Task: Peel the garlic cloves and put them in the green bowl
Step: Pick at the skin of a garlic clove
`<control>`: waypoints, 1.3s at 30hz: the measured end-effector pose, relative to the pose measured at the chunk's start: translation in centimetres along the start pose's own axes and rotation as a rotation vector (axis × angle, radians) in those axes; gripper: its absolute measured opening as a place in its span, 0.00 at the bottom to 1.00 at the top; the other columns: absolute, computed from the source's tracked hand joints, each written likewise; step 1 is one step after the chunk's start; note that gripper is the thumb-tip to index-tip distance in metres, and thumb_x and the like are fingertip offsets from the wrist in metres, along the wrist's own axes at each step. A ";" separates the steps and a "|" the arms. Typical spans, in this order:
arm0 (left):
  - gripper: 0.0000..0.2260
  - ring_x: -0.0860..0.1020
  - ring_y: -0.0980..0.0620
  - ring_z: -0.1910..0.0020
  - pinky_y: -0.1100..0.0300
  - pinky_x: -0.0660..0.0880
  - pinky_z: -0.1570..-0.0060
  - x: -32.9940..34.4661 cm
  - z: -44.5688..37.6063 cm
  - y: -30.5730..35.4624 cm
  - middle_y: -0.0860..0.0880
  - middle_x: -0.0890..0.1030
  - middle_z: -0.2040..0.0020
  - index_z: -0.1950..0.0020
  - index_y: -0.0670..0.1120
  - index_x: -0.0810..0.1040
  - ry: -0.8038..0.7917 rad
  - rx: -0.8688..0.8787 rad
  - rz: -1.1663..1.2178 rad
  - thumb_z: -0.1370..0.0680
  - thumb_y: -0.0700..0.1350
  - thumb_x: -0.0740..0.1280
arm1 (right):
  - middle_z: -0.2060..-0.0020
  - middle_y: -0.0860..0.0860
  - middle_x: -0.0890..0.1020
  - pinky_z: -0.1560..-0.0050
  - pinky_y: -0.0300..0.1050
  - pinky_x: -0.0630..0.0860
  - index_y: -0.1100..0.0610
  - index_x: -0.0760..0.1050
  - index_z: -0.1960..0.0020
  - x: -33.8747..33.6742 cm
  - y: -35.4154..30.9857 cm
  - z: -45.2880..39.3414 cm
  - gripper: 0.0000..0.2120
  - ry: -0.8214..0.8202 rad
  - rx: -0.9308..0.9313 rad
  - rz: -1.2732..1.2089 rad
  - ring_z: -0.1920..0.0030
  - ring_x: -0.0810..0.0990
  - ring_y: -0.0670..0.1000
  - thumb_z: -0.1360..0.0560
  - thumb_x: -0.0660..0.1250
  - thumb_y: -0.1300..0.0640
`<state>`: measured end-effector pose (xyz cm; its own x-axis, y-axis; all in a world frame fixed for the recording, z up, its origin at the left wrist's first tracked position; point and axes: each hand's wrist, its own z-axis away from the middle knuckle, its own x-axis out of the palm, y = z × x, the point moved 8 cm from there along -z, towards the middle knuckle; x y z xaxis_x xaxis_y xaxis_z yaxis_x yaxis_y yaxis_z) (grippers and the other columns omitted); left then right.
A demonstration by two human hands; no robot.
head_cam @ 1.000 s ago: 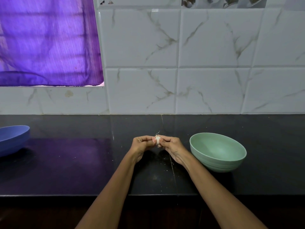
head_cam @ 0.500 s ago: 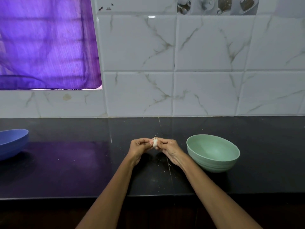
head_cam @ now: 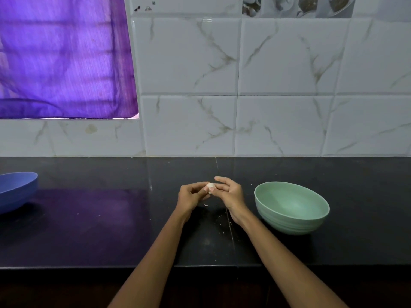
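Note:
A small pale garlic clove [head_cam: 210, 187] is pinched between the fingertips of both hands, a little above the black counter. My left hand [head_cam: 192, 195] holds it from the left with curled fingers. My right hand [head_cam: 229, 192] holds it from the right, its index finger lifted over the clove. The green bowl [head_cam: 291, 207] stands on the counter just right of my right hand, and nothing shows inside it. A small flake of peel [head_cam: 206, 205] lies on the counter below the hands.
A blue bowl [head_cam: 16, 190] sits at the far left edge of the black counter [head_cam: 100, 218]. White crumbs of peel are scattered near the seam in front of my hands. A tiled wall and a purple curtain [head_cam: 64, 58] rise behind.
The thin wisp of skin sticking up from the clove is gone and a flake now lies on the counter. My right index finger has lifted. The view has shifted slightly.

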<state>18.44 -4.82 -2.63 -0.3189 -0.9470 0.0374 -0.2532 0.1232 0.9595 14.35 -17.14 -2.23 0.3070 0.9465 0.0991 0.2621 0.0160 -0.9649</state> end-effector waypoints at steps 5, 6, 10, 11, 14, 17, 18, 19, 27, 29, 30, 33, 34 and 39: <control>0.08 0.83 0.53 0.59 0.66 0.80 0.58 -0.8 -0.1 -0.8 0.42 0.83 0.55 0.46 0.33 0.78 0.085 -0.104 0.208 0.24 0.33 0.64 | 0.59 0.55 0.82 0.62 0.31 0.76 0.63 0.73 0.43 -0.3 0.3 0.2 0.17 0.021 0.046 -0.050 0.63 0.80 0.46 0.30 0.71 0.68; 0.08 0.83 0.53 0.60 0.66 0.80 0.59 -0.8 -0.1 -0.9 0.42 0.83 0.56 0.46 0.33 0.78 0.085 -0.115 0.212 0.24 0.33 0.65 | 0.62 0.55 0.82 0.64 0.30 0.75 0.66 0.74 0.44 -0.3 0.5 0.2 0.14 0.015 0.057 -0.013 0.67 0.79 0.45 0.29 0.70 0.67; 0.11 0.83 0.52 0.61 0.62 0.81 0.58 -0.4 0.2 -0.6 0.41 0.82 0.57 0.43 0.36 0.77 0.010 -0.072 0.002 0.24 0.33 0.65 | 0.64 0.55 0.81 0.65 0.31 0.75 0.69 0.76 0.44 -0.4 0.3 0.0 0.13 0.016 0.023 0.006 0.71 0.78 0.42 0.28 0.68 0.70; 0.13 0.83 0.50 0.59 0.59 0.81 0.56 -0.2 0.2 -0.3 0.41 0.82 0.55 0.40 0.38 0.76 -0.006 -0.025 -0.123 0.25 0.33 0.66 | 0.64 0.54 0.81 0.65 0.31 0.75 0.69 0.76 0.44 -0.4 0.1 0.0 0.13 0.016 0.009 0.017 0.71 0.79 0.41 0.28 0.67 0.71; 0.19 0.81 0.47 0.51 0.57 0.80 0.51 0.2 0.3 0.7 0.43 0.81 0.49 0.36 0.41 0.75 -0.025 0.088 -0.255 0.26 0.33 0.68 | 0.65 0.53 0.81 0.65 0.29 0.75 0.69 0.76 0.44 0.0 -0.5 0.3 0.13 -0.007 -0.036 0.067 0.70 0.80 0.39 0.28 0.65 0.73; 0.18 0.81 0.50 0.52 0.66 0.79 0.55 0.4 0.5 1.6 0.46 0.81 0.51 0.38 0.39 0.76 -0.016 0.195 -0.329 0.27 0.33 0.69 | 0.62 0.54 0.81 0.64 0.29 0.75 0.68 0.76 0.43 0.2 -0.7 0.5 0.13 -0.020 -0.063 0.076 0.70 0.80 0.38 0.28 0.65 0.73; 0.18 0.81 0.51 0.53 0.67 0.79 0.55 0.4 0.6 1.8 0.48 0.81 0.51 0.38 0.40 0.76 0.001 0.245 -0.412 0.27 0.34 0.70 | 0.60 0.55 0.81 0.64 0.29 0.75 0.68 0.76 0.43 0.2 -0.8 0.5 0.13 -0.021 -0.065 0.085 0.70 0.80 0.39 0.27 0.64 0.73; 0.17 0.81 0.52 0.55 0.66 0.79 0.54 0.3 0.7 2.0 0.49 0.81 0.52 0.38 0.40 0.77 0.019 0.280 -0.478 0.27 0.35 0.70 | 0.59 0.55 0.81 0.64 0.29 0.75 0.67 0.77 0.43 0.2 -0.8 0.5 0.13 -0.022 -0.069 0.098 0.70 0.80 0.39 0.27 0.64 0.72; 0.05 0.77 0.51 0.66 0.56 0.76 0.62 1.6 0.6 1.2 0.43 0.81 0.64 0.54 0.40 0.82 -0.109 0.273 -0.619 0.25 0.40 0.67 | 0.55 0.54 0.83 0.58 0.35 0.76 0.62 0.81 0.48 -0.3 -0.7 0.4 0.08 0.059 -0.115 0.305 0.61 0.79 0.44 0.25 0.65 0.65; 0.06 0.74 0.55 0.68 0.59 0.72 0.66 1.7 0.5 0.9 0.45 0.79 0.66 0.55 0.39 0.82 -0.123 0.247 -0.626 0.25 0.40 0.67 | 0.56 0.55 0.83 0.56 0.38 0.77 0.64 0.81 0.49 0.0 -0.9 0.4 0.08 0.070 -0.136 0.370 0.60 0.79 0.45 0.25 0.64 0.66; 0.06 0.73 0.55 0.69 0.61 0.70 0.66 1.7 0.5 0.8 0.45 0.79 0.66 0.56 0.38 0.82 -0.132 0.234 -0.622 0.25 0.40 0.67 | 0.55 0.56 0.83 0.53 0.40 0.78 0.64 0.81 0.50 0.1 -0.9 0.5 0.08 0.080 -0.145 0.389 0.58 0.79 0.47 0.25 0.64 0.66; 0.07 0.71 0.58 0.71 0.68 0.67 0.69 1.7 0.5 0.8 0.47 0.77 0.68 0.55 0.37 0.82 -0.145 0.213 -0.584 0.25 0.39 0.66 | 0.53 0.57 0.84 0.47 0.46 0.78 0.64 0.81 0.50 0.1 -0.9 0.5 0.08 0.112 -0.155 0.415 0.53 0.80 0.50 0.25 0.64 0.67; 0.07 0.71 0.58 0.71 0.69 0.67 0.70 1.6 0.5 0.8 0.47 0.77 0.68 0.55 0.37 0.82 -0.151 0.207 -0.567 0.25 0.39 0.66 | 0.53 0.57 0.84 0.46 0.46 0.78 0.64 0.81 0.49 0.2 -1.0 0.5 0.09 0.113 -0.155 0.417 0.53 0.80 0.50 0.25 0.64 0.67; 0.06 0.74 0.51 0.67 0.63 0.71 0.66 1.4 0.4 0.6 0.43 0.78 0.66 0.55 0.40 0.82 -0.198 0.147 -0.459 0.24 0.40 0.67 | 0.53 0.56 0.84 0.47 0.45 0.78 0.63 0.81 0.49 0.2 -0.8 0.3 0.09 0.102 -0.152 0.410 0.53 0.80 0.49 0.25 0.64 0.66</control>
<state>17.46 -5.98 -2.14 -0.3081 -0.8410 -0.4448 -0.5283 -0.2376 0.8151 13.93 -16.83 -1.47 0.5003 0.8280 -0.2534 0.2289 -0.4087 -0.8835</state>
